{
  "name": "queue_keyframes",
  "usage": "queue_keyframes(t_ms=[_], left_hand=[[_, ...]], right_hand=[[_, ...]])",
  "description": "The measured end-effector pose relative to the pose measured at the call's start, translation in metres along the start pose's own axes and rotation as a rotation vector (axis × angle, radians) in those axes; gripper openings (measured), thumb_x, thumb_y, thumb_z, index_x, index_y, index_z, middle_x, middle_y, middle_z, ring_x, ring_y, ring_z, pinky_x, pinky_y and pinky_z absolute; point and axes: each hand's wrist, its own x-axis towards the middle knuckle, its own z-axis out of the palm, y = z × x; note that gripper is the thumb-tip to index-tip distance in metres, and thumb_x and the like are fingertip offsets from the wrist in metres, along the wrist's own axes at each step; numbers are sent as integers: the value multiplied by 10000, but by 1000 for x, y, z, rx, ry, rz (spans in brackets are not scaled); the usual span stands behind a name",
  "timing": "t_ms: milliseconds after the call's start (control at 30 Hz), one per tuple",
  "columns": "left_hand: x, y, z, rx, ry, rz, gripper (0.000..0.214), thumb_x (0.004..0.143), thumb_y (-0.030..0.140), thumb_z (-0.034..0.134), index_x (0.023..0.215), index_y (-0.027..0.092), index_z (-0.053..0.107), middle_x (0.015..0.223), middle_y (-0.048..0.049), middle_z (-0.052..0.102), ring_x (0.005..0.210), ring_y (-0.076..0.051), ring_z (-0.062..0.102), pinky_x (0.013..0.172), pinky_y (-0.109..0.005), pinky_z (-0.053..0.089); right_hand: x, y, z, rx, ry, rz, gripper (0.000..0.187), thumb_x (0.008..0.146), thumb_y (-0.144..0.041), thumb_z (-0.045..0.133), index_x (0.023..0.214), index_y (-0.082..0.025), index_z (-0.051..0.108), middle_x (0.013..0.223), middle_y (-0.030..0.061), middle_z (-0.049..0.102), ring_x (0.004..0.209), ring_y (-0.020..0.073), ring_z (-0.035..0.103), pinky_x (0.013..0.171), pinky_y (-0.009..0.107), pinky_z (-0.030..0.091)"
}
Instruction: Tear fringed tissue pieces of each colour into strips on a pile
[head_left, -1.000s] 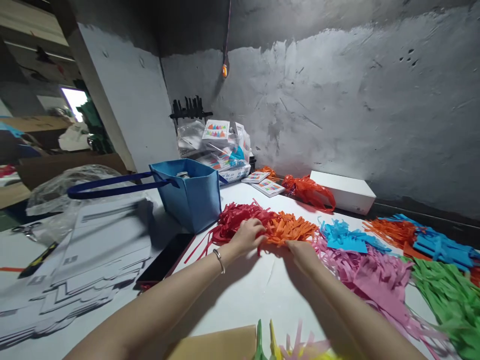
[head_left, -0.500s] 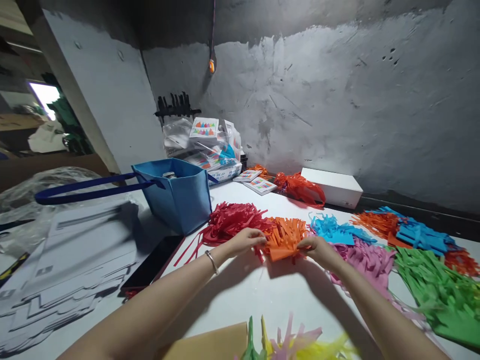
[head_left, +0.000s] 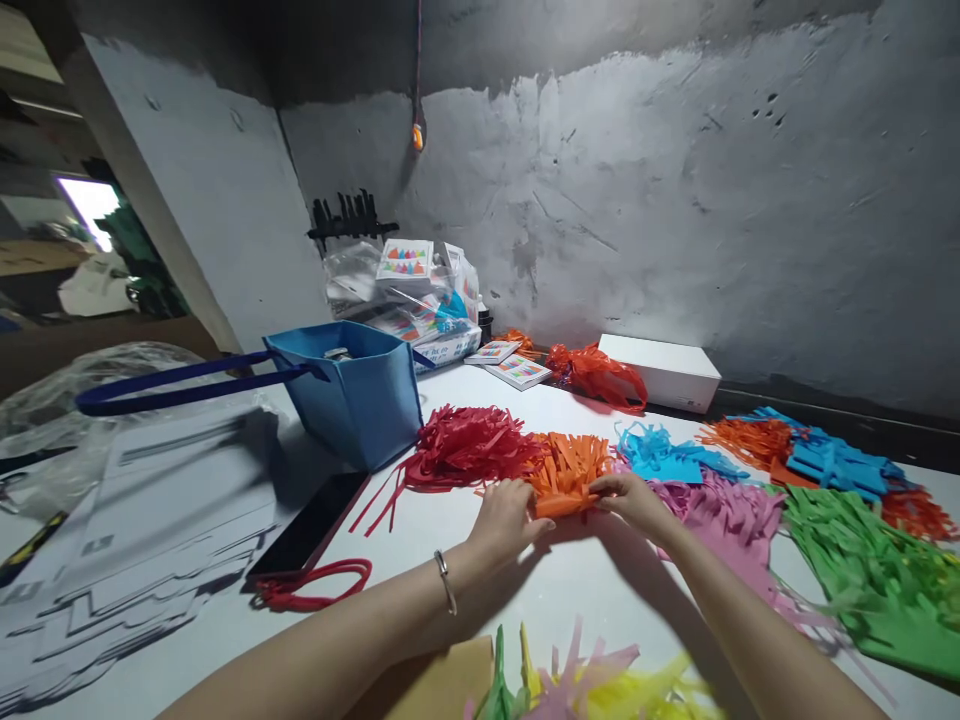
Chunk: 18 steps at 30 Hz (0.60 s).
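A stack of orange fringed paper (head_left: 571, 468) lies on the white table (head_left: 540, 590), between a red fringed pile (head_left: 469, 448) and a pink one (head_left: 724, 510). My left hand (head_left: 510, 518) pinches the orange stack's near left edge, fingers closed on it. My right hand (head_left: 628, 496) grips the stack's near right corner. A thin bracelet (head_left: 445, 580) sits on my left wrist.
A blue fabric bag (head_left: 352, 390) with long handles stands left of the red pile. A dark phone (head_left: 309, 528) and red cord (head_left: 315, 585) lie near it. Blue (head_left: 664, 455), green (head_left: 870, 570) and orange fringed piles spread right. A white box (head_left: 661, 370) rests against the wall.
Both hands have drawn slightly nearer, the left sliding from the red pile's edge onto the orange stack's corner. The camera has shifted, bringing a red cord into view.
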Motion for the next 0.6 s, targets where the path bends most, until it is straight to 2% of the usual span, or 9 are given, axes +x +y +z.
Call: queue_keyframes(t_ms=[100, 167, 267, 333, 400, 500, 600], left_hand=[[1, 0, 8, -52, -12, 31, 197, 867, 329, 735, 797, 158, 665, 887, -32, 675, 864, -209, 625, 828, -396, 497], [3, 1, 9, -109, -7, 71, 145, 914, 297, 688, 859, 163, 691, 937, -40, 700, 907, -206, 643, 860, -395, 507], [7, 3, 10, -198, 21, 107, 101, 955, 227, 628, 963, 176, 716, 987, -53, 728, 927, -199, 664, 874, -383, 523], [10, 5, 14, -247, 42, 115, 111, 960, 196, 616, 1021, 172, 705, 1007, -51, 731, 916, -192, 674, 858, -373, 538], [13, 6, 20, -281, 52, 126, 124, 955, 200, 634, 1063, 159, 683, 1042, -50, 723, 935, -195, 678, 861, -383, 551], [14, 5, 27, -300, 36, 147, 158, 949, 249, 668, 1074, 153, 664, 1067, -55, 708, 960, -204, 681, 873, -404, 565], [12, -3, 30, -282, -1, 162, 171, 963, 297, 659, 1055, 153, 666, 1039, -52, 702, 937, -202, 682, 852, -406, 575]], right_hand=[[-6, -6, -1, -44, 49, -47, 260, 968, -363, 653, 1130, -161, 649, 1114, 53, 678, 943, 184, 678, 829, 390, 580], [-13, -14, -1, -101, 144, -101, 286, 963, -360, 658, 1176, -171, 638, 1208, 70, 653, 1057, 218, 654, 913, 445, 553], [-26, -35, 4, -206, 321, -200, 347, 963, -349, 647, 1273, -200, 598, 1407, 95, 538, 1300, 292, 509, 1084, 564, 410], [-32, -52, 11, -269, 337, -272, 346, 970, -329, 635, 1292, -210, 590, 1418, 94, 529, 1333, 298, 476, 1120, 582, 359], [-36, -69, 20, -316, 251, -339, 329, 969, -312, 641, 1278, -204, 604, 1332, 85, 597, 1246, 269, 558, 1076, 543, 426], [-34, -83, 28, -371, 125, -374, 255, 978, -322, 641, 1192, -183, 646, 1107, 45, 690, 965, 189, 681, 880, 410, 564], [-31, -80, 29, -442, 148, -340, 191, 998, -332, 613, 1091, -174, 668, 966, 16, 698, 815, 144, 679, 779, 344, 580]])
